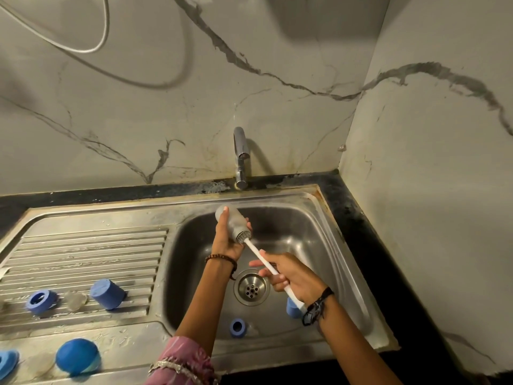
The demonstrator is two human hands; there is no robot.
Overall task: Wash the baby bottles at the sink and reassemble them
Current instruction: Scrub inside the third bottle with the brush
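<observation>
A: How far along is she?

B: Mid-scrub. The left hand (pixel 226 240) grips the bottle (pixel 232 221) over the sink (pixel 319 218); the right hand (pixel 288 276) holds the brush (pixel 266 261) inside it.

A: What's left?

B: Caps (pixel 107 294) and rings (pixel 41 301) lie loose; reassembly isn't started.

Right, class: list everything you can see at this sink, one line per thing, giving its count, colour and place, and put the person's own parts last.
Bottle: one, clear, held over the basin.
Brush: one, white handle, head inside the bottle.
Caps: two, blue, on the ribbed drainboard and near the front rim.
Rings: four seen, blue, two on the drainboard side, two in the basin.
Teat: one, clear, between ring and cap.
Sink: one, steel.
Drain: one, steel, basin floor.
Tap: one, chrome, behind the basin.
Left hand: grips the bottle.
Right hand: grips the brush handle.
</observation>
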